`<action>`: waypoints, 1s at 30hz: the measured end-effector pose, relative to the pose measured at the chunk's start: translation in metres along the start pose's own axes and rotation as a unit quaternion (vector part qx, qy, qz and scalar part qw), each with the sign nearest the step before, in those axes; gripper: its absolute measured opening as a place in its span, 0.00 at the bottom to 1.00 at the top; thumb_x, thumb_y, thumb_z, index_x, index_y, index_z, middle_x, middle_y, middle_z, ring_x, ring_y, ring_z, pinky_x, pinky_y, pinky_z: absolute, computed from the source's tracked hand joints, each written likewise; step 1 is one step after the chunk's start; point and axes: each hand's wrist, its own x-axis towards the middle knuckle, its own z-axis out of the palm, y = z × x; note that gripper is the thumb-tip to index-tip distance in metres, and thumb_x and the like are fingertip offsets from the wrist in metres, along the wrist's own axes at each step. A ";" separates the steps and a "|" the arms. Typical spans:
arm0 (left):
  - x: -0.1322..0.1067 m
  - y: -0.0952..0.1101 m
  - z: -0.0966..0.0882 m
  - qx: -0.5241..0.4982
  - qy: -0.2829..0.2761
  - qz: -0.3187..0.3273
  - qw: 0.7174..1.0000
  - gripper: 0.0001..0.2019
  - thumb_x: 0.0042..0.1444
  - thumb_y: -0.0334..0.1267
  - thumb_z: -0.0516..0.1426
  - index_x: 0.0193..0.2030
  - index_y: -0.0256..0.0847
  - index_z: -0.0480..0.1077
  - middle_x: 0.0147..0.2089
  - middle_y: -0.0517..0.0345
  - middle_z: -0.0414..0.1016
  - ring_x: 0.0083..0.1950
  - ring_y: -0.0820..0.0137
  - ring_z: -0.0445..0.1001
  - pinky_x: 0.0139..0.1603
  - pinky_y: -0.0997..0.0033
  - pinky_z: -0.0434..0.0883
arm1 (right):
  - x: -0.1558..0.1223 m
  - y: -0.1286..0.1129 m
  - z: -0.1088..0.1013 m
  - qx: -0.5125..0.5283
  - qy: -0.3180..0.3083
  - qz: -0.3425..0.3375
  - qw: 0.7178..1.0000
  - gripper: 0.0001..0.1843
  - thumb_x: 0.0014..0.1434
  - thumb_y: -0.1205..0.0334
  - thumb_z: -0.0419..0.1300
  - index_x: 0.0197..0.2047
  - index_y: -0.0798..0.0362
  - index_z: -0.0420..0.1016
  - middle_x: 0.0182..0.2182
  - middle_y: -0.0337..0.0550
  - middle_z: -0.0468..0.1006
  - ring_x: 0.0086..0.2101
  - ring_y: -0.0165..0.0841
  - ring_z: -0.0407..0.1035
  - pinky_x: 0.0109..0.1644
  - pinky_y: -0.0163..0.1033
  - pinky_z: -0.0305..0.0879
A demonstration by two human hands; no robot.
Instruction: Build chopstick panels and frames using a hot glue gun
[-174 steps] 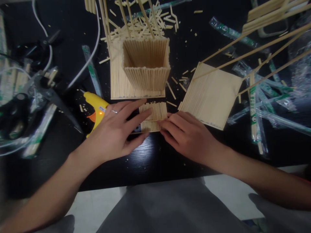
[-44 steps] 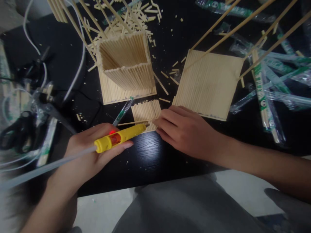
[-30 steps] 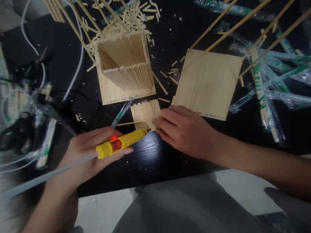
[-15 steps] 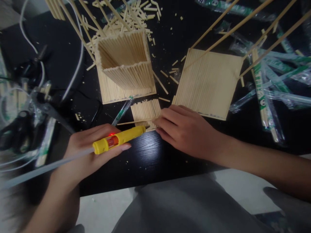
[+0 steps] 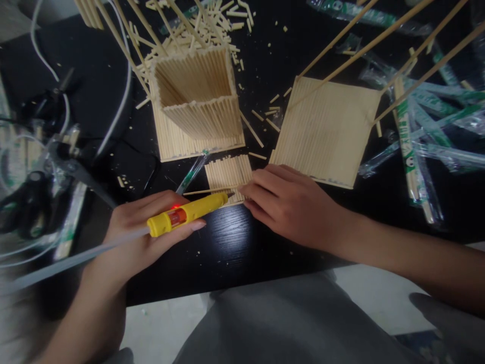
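Observation:
My left hand (image 5: 151,222) is closed around a yellow hot glue gun (image 5: 189,212) with a lit red light and a long glue stick (image 5: 76,257) sticking out of its back. The gun's dark nozzle lies over the near part of a small panel of wooden sticks (image 5: 227,172), by a single stick (image 5: 200,191) laid crosswise on it. My right hand (image 5: 288,205) has its fingertips pinched at the panel's right edge, at the crosswise stick's end. Those fingertips partly hide what they grip.
Behind the panel stands an open box of sticks (image 5: 200,114) on a stick base. A square stick panel (image 5: 329,131) with tall uprights is at right. Wrapped chopsticks (image 5: 411,151) lie far right. Pliers (image 5: 81,174) and cables are at left, cut stick pieces (image 5: 189,35) at the back.
The glue gun and my left hand have shifted slightly up and to the right, the nozzle moving along the panel. My right hand stays in nearly the same place.

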 end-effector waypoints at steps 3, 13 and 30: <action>0.001 0.000 -0.001 -0.006 -0.017 0.010 1.000 0.06 0.69 0.45 0.61 0.42 0.47 0.72 0.37 0.60 0.79 0.32 0.71 0.78 0.30 0.69 0.74 | 0.000 0.000 0.000 -0.002 -0.003 -0.002 1.000 0.11 0.73 0.69 0.54 0.45 0.59 0.79 0.41 0.50 0.78 0.40 0.41 0.69 0.45 0.46 0.69; 0.002 -0.001 0.004 -0.020 0.002 0.030 0.999 0.09 0.70 0.46 0.60 0.40 0.45 0.69 0.36 0.61 0.76 0.32 0.71 0.77 0.29 0.68 0.73 | 0.000 0.000 0.001 0.006 0.006 0.004 1.000 0.11 0.74 0.68 0.54 0.45 0.59 0.79 0.40 0.50 0.78 0.40 0.42 0.71 0.44 0.47 0.70; 0.005 -0.002 0.005 -0.014 0.008 0.018 1.000 0.14 0.69 0.51 0.60 0.38 0.45 0.69 0.30 0.63 0.72 0.26 0.73 0.72 0.23 0.69 0.66 | 0.001 0.001 0.001 0.011 0.013 -0.001 1.000 0.10 0.72 0.68 0.57 0.45 0.61 0.80 0.39 0.49 0.78 0.40 0.42 0.72 0.44 0.47 0.72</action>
